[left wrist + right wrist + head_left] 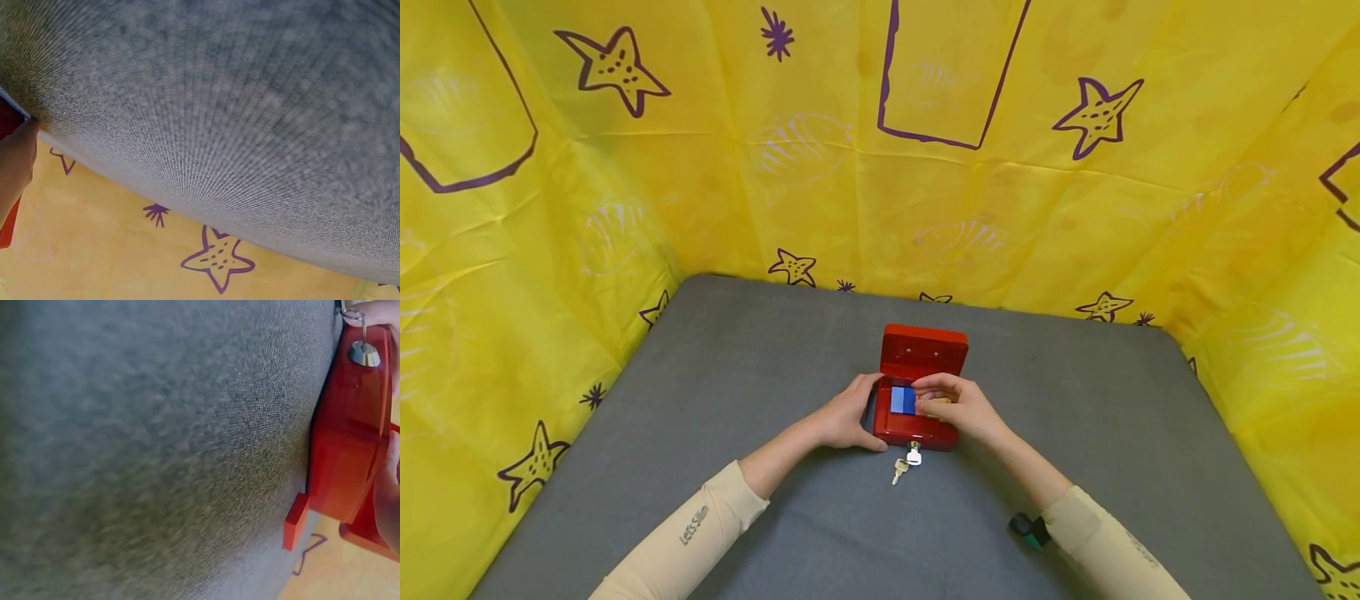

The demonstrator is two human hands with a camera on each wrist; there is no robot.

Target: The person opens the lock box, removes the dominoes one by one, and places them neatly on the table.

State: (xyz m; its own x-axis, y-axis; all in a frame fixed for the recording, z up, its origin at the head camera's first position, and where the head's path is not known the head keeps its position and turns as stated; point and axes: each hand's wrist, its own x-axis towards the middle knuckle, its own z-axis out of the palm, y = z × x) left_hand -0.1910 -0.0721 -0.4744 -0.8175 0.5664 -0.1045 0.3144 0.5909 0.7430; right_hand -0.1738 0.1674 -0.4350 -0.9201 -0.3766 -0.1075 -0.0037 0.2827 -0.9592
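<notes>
A small red cash box point(916, 431) stands with its lid point(922, 350) raised at the back. Inside lie a light blue block point(897, 400) and a darker blue block point(910, 402), side by side. My left hand point(847, 417) grips the box's left side, thumb at the front corner and fingers towards the back. The right hand point(958, 406) reaches over the right part of the box, fingers bent down into it beside the dark blue block. Something yellowish shows under those fingers; whether they pinch it is hidden. One key point(913, 454) sits in the front lock point(364, 355).
A second key point(900, 471) hangs by the first. Grey cloth covers the table point(760, 350), and yellow curtains point(820, 192) with starfish drawings enclose it at the back and sides. A dark strapped device point(1026, 531) is on the right wrist.
</notes>
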